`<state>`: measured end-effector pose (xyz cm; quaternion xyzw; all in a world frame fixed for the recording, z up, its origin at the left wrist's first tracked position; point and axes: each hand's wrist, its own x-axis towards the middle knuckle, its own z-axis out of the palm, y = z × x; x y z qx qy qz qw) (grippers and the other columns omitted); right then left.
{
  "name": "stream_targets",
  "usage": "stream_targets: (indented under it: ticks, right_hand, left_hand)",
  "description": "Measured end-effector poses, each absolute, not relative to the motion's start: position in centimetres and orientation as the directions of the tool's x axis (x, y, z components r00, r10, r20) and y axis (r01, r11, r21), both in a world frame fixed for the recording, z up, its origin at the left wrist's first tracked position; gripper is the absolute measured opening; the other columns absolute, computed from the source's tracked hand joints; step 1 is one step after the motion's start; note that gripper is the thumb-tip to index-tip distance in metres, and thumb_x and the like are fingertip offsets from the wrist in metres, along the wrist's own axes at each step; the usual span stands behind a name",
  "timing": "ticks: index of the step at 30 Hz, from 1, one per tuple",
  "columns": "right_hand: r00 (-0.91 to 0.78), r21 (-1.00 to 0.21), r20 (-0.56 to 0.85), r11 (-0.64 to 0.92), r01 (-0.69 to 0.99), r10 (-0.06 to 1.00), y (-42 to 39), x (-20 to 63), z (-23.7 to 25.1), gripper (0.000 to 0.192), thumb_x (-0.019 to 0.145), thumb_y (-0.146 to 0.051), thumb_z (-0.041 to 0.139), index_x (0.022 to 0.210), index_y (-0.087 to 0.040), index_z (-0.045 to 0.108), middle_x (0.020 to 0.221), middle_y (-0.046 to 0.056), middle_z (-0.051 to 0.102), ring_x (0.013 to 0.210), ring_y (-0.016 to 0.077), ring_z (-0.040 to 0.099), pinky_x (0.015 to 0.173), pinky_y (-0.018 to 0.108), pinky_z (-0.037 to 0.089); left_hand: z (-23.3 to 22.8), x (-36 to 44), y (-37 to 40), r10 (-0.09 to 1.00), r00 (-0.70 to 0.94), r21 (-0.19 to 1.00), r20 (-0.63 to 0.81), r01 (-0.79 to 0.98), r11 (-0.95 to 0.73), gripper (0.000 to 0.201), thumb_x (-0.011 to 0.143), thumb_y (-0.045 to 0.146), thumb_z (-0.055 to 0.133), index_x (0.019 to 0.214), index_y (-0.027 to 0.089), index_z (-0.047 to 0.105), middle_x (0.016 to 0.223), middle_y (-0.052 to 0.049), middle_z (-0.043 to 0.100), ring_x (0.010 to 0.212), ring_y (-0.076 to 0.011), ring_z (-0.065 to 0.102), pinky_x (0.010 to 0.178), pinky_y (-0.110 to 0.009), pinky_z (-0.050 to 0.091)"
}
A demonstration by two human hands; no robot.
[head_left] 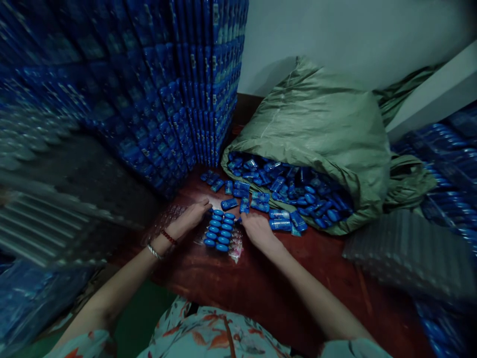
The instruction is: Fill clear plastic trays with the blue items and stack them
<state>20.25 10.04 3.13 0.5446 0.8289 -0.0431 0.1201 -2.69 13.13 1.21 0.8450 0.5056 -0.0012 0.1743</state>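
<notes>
Two columns of small blue oval-ended packs (pixel 219 231) stand in a clear plastic tray (pixel 235 243) on the reddish-brown table. My left hand (pixel 196 213) is at the far left corner of these columns, its fingers pinched together. At the far right corner is my right hand (pixel 256 227), fingers bent inward and closed. Dark blue shows at the fingertips of both hands, but what they hold is too small to make out. Just beyond lie loose blue packs, among them a single pack (pixel 229 204) between the hands and a pair (pixel 260 201) past my right hand.
A green woven sack (pixel 316 119) lies open toward me, full of blue packs (pixel 298 191). Tall stacks of blue packages (pixel 201 79) rise at left. Stacked clear plastic trays (pixel 48 233) stand on the left, with more trays (pixel 406 253) at right. A pale wall (pixel 335 35) is behind.
</notes>
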Motion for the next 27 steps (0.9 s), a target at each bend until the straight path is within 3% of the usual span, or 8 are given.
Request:
stream_targets:
  ticks: [5,11,16,27]
  right_hand:
    - [-0.421,0.095,-0.278,0.461,0.882,0.863,10.1,18.5,3.9,0.026,0.087,-0.004,0.034,0.098,-0.009,0.057,0.09,0.018,0.065,0.085,0.0235,0.062,0.064,0.03,0.043]
    - [-0.439,0.128,-0.275,0.485,0.865,0.855,9.5,18.9,4.1,0.026,0.088,-0.007,0.035,0.101,-0.008,0.057,0.091,0.019,0.066,0.088,0.0249,0.061,0.072,0.034,0.041]
    - [-0.444,0.139,-0.282,0.494,0.858,0.851,10.2,20.0,4.4,0.028,0.088,-0.007,0.035,0.107,-0.008,0.056,0.088,0.016,0.067,0.086,0.0239,0.062,0.076,0.035,0.039]
    - [-0.49,0.142,-0.328,0.555,0.82,0.808,11.3,18.4,4.6,0.024,0.086,-0.006,0.04,0.094,-0.008,0.063,0.082,0.014,0.069,0.082,0.0231,0.063,0.084,0.037,0.036]
  left_hand:
    - [2.1,-1.9,12.5,0.854,0.459,0.189,-0.245,0.887,-0.422,0.032,0.083,0.001,0.033,0.103,0.014,0.054,0.104,-0.01,0.055,0.079,-0.0163,0.058,0.07,-0.026,0.044]
    - [2.4,-1.9,12.0,0.853,0.466,0.242,-0.236,0.878,-0.413,0.031,0.084,0.002,0.033,0.103,0.013,0.054,0.103,-0.011,0.055,0.081,-0.0177,0.059,0.073,-0.028,0.044]
    - [2.6,-1.8,11.5,0.858,0.457,0.204,-0.236,0.886,-0.416,0.032,0.085,0.001,0.031,0.103,0.014,0.053,0.105,-0.01,0.054,0.083,-0.0172,0.058,0.073,-0.027,0.045]
    - [2.1,-1.7,11.3,0.862,0.456,0.188,-0.222,0.887,-0.421,0.029,0.085,0.003,0.032,0.101,0.014,0.054,0.101,-0.01,0.054,0.081,-0.017,0.058,0.073,-0.028,0.046]
